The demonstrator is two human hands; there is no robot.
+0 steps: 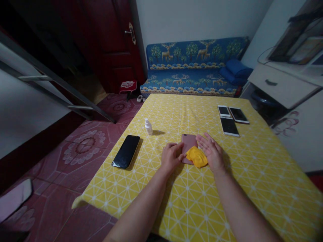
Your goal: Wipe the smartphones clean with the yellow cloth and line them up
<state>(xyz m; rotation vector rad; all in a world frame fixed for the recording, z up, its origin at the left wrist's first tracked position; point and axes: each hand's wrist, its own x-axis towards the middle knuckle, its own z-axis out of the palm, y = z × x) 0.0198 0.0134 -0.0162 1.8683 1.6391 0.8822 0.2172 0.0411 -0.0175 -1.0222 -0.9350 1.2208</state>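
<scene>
Phone face-down, left hand at edge, likely steadying, grip unclear; yellow cloth overlapping, right hand open alongside.

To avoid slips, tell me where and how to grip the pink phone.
The pink phone is probably best gripped by its long left edge, from the left, where the left hand is: the phone lies flat, back up, with the yellow cloth covering its near right part.
</scene>
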